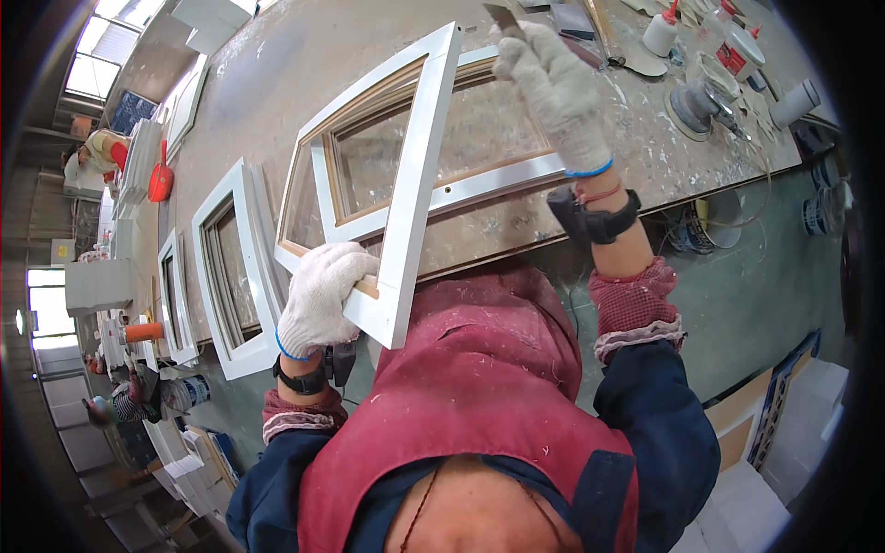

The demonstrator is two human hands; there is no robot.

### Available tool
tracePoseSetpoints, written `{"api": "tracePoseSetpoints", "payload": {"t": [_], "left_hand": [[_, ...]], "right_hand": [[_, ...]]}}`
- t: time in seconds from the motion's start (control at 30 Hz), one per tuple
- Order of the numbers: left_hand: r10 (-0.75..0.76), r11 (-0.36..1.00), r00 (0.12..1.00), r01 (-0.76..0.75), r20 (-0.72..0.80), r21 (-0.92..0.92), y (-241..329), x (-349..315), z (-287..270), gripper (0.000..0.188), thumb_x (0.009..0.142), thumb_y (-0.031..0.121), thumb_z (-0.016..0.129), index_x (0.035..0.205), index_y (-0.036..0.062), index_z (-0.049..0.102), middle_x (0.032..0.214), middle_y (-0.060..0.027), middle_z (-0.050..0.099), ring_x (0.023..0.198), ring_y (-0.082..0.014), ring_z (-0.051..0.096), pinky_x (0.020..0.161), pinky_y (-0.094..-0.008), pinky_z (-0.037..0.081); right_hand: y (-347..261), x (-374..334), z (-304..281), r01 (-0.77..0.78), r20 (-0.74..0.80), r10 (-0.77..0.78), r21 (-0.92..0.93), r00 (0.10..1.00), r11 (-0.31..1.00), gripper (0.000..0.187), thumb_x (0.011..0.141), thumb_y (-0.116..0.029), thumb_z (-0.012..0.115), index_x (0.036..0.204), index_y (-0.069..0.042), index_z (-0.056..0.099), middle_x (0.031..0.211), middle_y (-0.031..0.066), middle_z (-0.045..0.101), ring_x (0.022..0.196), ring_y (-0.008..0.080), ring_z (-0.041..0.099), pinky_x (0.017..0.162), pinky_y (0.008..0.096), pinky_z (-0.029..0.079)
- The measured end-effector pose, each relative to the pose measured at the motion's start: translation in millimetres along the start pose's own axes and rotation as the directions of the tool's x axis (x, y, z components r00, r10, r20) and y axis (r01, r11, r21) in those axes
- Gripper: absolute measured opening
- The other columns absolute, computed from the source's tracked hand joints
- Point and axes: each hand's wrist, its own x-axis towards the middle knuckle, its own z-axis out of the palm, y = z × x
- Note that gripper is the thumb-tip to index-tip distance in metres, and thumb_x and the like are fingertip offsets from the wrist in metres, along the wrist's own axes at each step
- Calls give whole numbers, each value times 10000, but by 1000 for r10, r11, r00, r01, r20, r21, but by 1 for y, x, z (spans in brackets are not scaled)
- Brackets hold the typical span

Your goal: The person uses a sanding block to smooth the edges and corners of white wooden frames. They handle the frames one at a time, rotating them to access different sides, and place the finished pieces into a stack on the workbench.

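My left hand (323, 297), in a white knit glove, is closed round the lower rail of a white cabinet-door frame (417, 194). That frame stands tilted up off the workbench, with bare wood along its inner edge. Behind it a second white frame (498, 177) lies on the bench, partly covered by the raised one. My right hand (556, 88), gloved too, is lifted over the far right end of the second frame. It grips a scraper (504, 20) whose flat metal blade sticks out past the fingers; its handle is hidden in the glove.
More white frames (241, 346) lean in stacks along the bench at left, near a red dustpan (161, 177). At right on the bench are a sander (693, 109), a white tub (740, 52) and a white squeeze bottle (661, 35). Buckets (691, 230) stand below the bench edge.
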Motion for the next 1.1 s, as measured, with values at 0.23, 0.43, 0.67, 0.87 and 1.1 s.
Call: {"api": "tracePoseSetpoints", "payload": {"t": [0.23,0.43,0.67,0.87,1.1], "left_hand": [[-36,999,999,36,37,-4,-5,-1,-7,398,509,128,720,888,57,624,835,-118,628,819,-348,626,756,-402,482],[-50,998,999,49,2,31,-8,3,-13,360,600,171,734,923,64,616,849,-123,633,799,-354,629,726,-398,485],[-83,996,991,84,101,-6,2,21,-23,352,667,147,706,995,49,625,874,-148,648,855,-373,640,748,-410,503],[-50,998,999,50,3,31,9,33,-26,405,667,191,704,1033,34,628,865,-182,643,837,-378,640,728,-389,510],[223,973,584,-88,-780,213,6,29,-39,396,806,120,763,1161,11,625,1073,-120,672,947,-218,657,857,-319,519]], "right_hand": [[1,-34,60,191,-81,-174,317,981,929,335,934,-78,587,1260,-2,574,994,63,688,813,120,661,671,230,548],[-87,-107,40,566,534,-535,122,655,816,121,755,-76,575,856,-104,635,771,65,625,641,245,605,568,332,476],[-73,-74,20,579,111,-586,96,803,810,389,762,-49,669,1146,-4,631,939,137,673,801,205,649,699,292,525],[-74,-25,24,617,335,-631,162,699,770,498,706,-11,761,1187,-27,635,1011,129,675,870,208,666,758,304,537],[-58,-3,5,77,-152,-12,425,988,902,194,843,-56,702,1019,15,659,937,110,696,769,135,650,639,213,510]]}}
